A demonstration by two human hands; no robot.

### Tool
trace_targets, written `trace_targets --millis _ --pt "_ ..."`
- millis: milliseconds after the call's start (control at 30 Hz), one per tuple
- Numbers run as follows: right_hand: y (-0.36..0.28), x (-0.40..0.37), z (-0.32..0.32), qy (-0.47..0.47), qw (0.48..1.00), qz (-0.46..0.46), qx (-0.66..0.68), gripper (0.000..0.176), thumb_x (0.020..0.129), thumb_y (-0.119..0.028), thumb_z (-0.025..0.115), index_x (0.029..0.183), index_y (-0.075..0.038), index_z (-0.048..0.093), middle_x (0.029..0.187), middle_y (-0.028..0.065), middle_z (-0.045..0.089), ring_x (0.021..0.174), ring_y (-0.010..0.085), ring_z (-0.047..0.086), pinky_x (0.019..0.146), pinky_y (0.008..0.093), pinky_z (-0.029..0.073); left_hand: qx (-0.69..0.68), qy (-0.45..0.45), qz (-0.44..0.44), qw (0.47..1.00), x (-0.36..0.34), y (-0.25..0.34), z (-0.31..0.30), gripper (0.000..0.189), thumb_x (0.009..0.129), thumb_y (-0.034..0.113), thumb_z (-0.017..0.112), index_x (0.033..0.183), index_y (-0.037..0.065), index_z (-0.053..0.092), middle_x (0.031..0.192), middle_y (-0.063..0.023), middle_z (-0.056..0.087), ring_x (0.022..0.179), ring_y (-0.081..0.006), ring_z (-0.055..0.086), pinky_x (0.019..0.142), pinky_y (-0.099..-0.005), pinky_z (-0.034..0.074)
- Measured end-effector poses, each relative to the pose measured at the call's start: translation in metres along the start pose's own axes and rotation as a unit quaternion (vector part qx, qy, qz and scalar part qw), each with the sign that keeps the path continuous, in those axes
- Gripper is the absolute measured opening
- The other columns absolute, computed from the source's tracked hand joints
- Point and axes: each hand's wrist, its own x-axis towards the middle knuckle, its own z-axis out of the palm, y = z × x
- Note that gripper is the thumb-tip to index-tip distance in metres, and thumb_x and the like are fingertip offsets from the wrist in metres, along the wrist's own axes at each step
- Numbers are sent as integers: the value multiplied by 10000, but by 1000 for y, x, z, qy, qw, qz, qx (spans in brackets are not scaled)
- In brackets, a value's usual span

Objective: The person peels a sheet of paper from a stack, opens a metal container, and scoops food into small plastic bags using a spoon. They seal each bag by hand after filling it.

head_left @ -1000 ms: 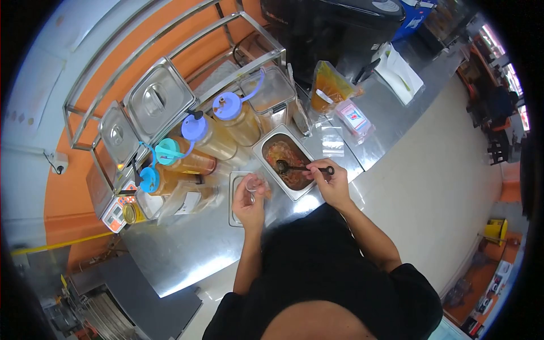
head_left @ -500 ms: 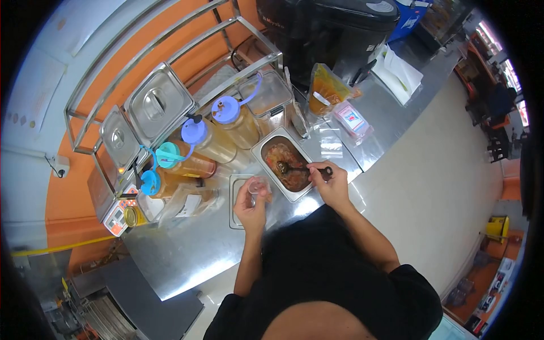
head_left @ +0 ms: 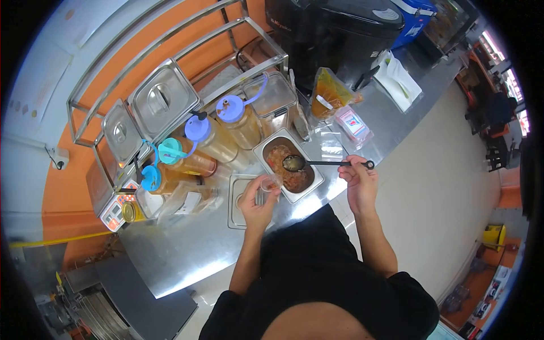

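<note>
My right hand (head_left: 361,181) is closed round the handle end of a black ladle (head_left: 328,163). The ladle's bowl (head_left: 294,163) is over the reddish, chunky sauce (head_left: 281,159) in a deep steel pan (head_left: 310,191), with some of the sauce in it. My left hand (head_left: 258,203) pinches a small clear plastic cup (head_left: 271,183) by its side, close to the pan's near-left rim. Below that hand lies a shallow steel tray or lid (head_left: 234,192), partly covered by my fingers.
Squeeze bottles with purple (head_left: 197,129) and blue-green caps (head_left: 170,151) stand left of the pan. Behind it are a bag of orange sauce (head_left: 328,96), a pink-white packet (head_left: 353,123) and a large black appliance (head_left: 334,39). A digital scale (head_left: 113,213) sits far left.
The ladle has been raised from the sauce, its bowl now showing. My right hand has moved right, gripping nearer the handle's end. My left hand has brought the cup slightly right, towards the pan.
</note>
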Motion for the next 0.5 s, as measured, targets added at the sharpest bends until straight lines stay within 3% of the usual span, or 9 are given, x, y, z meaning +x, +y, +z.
trace_targets --millis 200,267,300,367,433,500 --pt "-34 -12 25 -89 994 -42 -48 127 948 -56 608 998 47 662 897 135 677 738 220 695 647 301 574 63 -14 49 997 12 17 10 469 729 30 828 1162 -18 655 1049 -132 694 935 -201 666 836 -299 515" --pt "-41 -16 31 -192 963 -115 -152 109 937 -29 615 976 56 672 876 137 675 745 217 690 656 297 561 76 -19 61 995 15 24 12 484 720 25 833 1168 -23 654 1068 -139 689 944 -210 665 849 -304 514" --pt "-47 -17 34 -194 962 -114 -153 109 937 -29 615 976 56 672 876 137 675 745 217 690 656 297 561 76 -18 61 995 15 25 12 484 720 25 833 1168 -23 654 1068 -139 689 944 -210 665 849 -304 514" --pt "-59 -19 40 -309 873 -220 -305 97 924 -7 622 965 48 690 878 137 674 763 202 683 659 303 548 79 -26 72 994 15 26 12 495 721 29 834 1178 -25 652 1085 -146 685 957 -213 665 859 -308 515" --pt "-66 -27 47 -312 883 -199 -289 111 878 37 641 965 21 707 908 133 681 793 213 687 684 309 544 81 -24 71 994 15 25 11 500 720 31 835 1181 -26 651 1086 -147 684 962 -215 665 863 -308 514" --pt "-72 -28 50 -407 763 -306 -399 177 816 72 664 973 2 708 955 126 687 828 240 692 711 313 551 84 -22 71 994 15 25 11 505 718 34 837 1184 -26 651 1087 -148 683 967 -217 665 867 -308 513"
